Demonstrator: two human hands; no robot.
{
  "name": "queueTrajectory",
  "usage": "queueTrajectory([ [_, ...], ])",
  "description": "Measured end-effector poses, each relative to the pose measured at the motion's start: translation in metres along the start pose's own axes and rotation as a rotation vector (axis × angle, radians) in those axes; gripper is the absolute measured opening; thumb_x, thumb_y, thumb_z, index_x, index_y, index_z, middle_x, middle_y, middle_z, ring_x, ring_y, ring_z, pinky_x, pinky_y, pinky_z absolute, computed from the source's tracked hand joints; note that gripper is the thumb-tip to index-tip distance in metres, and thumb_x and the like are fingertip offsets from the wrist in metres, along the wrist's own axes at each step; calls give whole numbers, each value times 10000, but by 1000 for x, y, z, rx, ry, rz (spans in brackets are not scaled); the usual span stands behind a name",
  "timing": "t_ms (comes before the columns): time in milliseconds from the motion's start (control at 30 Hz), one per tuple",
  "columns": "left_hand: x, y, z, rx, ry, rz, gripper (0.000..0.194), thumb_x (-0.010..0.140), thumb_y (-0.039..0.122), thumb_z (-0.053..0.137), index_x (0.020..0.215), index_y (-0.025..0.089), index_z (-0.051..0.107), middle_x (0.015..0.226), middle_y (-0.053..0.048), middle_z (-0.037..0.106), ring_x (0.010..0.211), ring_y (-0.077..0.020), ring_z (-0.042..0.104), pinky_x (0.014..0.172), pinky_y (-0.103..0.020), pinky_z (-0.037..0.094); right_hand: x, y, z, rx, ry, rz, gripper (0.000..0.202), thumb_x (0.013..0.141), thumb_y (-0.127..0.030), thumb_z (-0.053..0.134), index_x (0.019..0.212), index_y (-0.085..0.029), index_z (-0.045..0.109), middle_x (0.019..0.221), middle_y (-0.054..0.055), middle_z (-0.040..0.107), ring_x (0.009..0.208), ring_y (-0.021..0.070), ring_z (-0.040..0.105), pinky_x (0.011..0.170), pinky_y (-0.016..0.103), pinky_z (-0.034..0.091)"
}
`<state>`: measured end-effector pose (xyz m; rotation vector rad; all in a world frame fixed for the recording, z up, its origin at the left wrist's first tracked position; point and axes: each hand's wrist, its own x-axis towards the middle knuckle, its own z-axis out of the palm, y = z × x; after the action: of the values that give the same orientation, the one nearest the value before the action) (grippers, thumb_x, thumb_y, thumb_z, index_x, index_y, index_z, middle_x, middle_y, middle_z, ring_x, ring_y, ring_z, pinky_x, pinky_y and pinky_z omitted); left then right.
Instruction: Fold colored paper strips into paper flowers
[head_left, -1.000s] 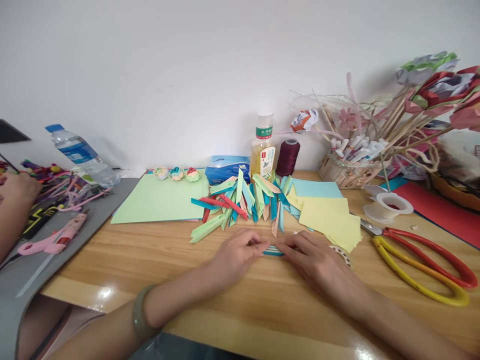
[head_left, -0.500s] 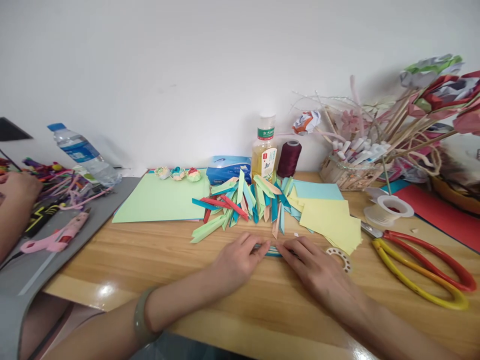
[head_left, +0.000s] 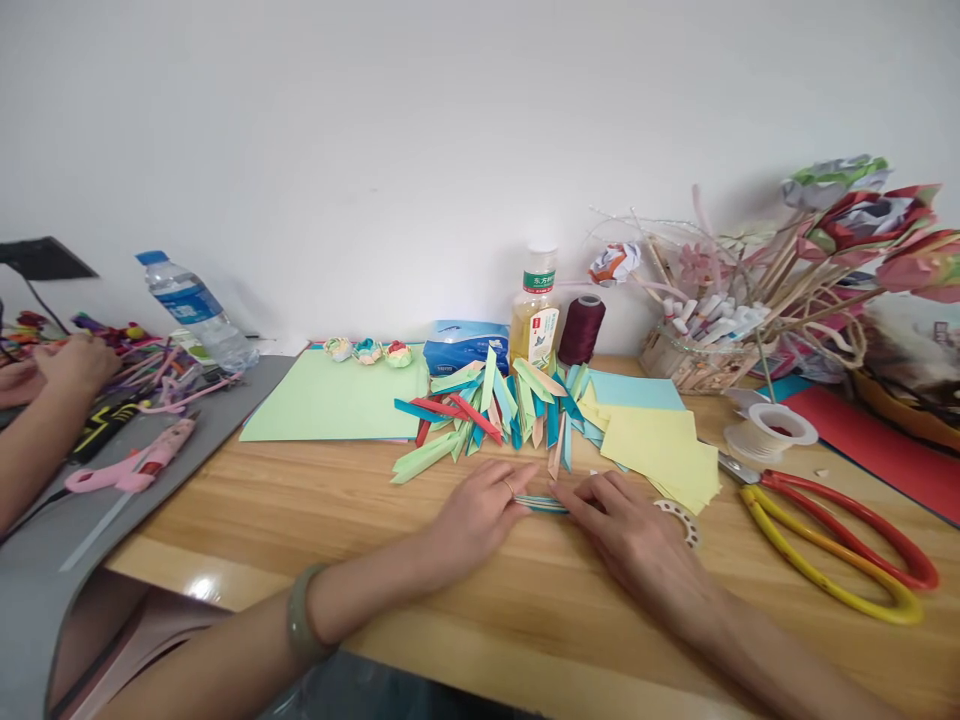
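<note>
While both hands (head_left: 549, 515) pinch it, paper strip (head_left: 541, 504) | axis left-right

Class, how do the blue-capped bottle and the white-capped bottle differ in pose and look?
The blue-capped bottle leans; the white-capped bottle stands upright.
The blue-capped bottle looks colourless inside; the white-capped bottle holds yellowish liquid.
Both are see-through and labelled.

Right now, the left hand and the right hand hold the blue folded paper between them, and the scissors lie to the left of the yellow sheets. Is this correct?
Not quite: the head view shows the scissors to the right of the yellow sheets. The left hand and right hand do hold the blue folded paper.
</note>
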<state>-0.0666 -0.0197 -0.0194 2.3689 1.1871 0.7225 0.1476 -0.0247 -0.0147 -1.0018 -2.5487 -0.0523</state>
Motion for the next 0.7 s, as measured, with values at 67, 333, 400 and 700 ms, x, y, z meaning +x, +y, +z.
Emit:
queueTrajectory([
  [67, 0, -2, -1, -18, -11, -44, 449, 875, 204, 456, 1322, 170, 427, 1055, -90, 600, 976, -192, 539, 871, -347, 453, 2, -1, -1, -26, -24, -19, 410, 878, -56, 370, 1250, -174, 497, 867, 70, 579, 804, 192, 542, 634, 293, 497],
  [333, -1, 2, 2, -45, 4, -222, 275, 897, 372, 418, 881, 174, 609, 811, -20, 552, 783, -160, 516, 710, -295, 425, 5, -6, -5, -216, -59, -110, 355, 842, -36, 405, 1162, -102, 543, 864, 99, 569, 791, 229, 532, 653, 357, 506],
  [400, -1, 4, 3, -77, 23, -267, 299, 896, 417, 407, 817, 181, 572, 807, -3, 539, 782, -147, 507, 715, -280, 411, 6, -6, -5, -238, -50, -120, 352, 838, -38, 405, 1157, -94, 544, 880, 107, 574, 803, 237, 532, 676, 375, 507],
  [700, -2, 1, 4, -17, 84, -70, 301, 910, 319, 401, 888, 163, 658, 784, -36, 544, 786, -163, 496, 712, -299, 419, 2, -5, 0, -122, -27, -34, 429, 807, 4, 412, 1183, -152, 548, 904, 88, 602, 834, 215, 575, 590, 282, 491],
])
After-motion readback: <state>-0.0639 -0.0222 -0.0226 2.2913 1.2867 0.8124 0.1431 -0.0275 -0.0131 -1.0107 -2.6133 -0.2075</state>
